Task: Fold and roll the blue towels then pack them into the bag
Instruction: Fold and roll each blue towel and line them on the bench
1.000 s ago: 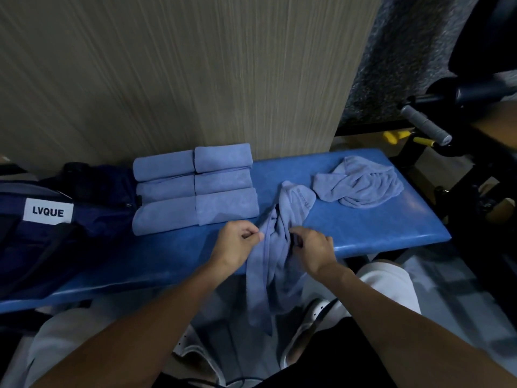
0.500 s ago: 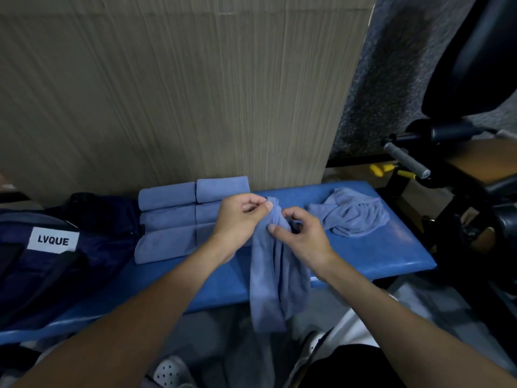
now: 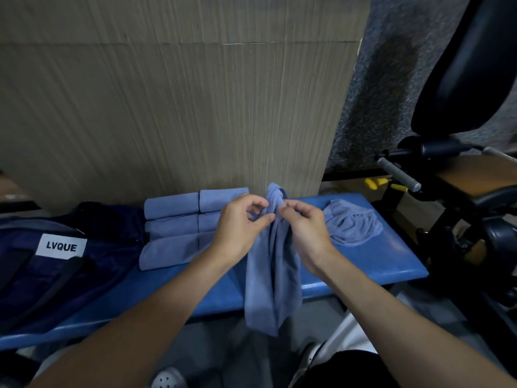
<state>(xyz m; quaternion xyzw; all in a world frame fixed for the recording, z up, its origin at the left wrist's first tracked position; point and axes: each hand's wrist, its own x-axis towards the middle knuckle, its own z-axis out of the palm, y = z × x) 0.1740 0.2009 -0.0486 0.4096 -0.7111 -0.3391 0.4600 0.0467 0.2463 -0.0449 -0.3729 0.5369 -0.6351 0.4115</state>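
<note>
- Both hands have risen from the table's near edge. The towel, which lay partly on the table a second ago, now hangs free between them.
- Left hand [image 3: 237,228]: grip pinching the upper part of the held towel [image 3: 271,281] between thumb and curled fingers.
- Right hand [image 3: 305,228]: grip pinching the same bunch from the other side, just beside the left hand.
- The held towel's top is bunched above the fingers. The rest hangs in long folds across the blue table [image 3: 391,261] edge, its lower end below it.
- Rolled towels [image 3: 173,219]: in rows on the table, behind the left hand.
- Crumpled towel [image 3: 352,222]: on the table, right of the right hand.
- Navy bag [image 3: 84,275] with white LVQUE label [image 3: 62,246]: at the table's left end, just beside the rolls.
</note>
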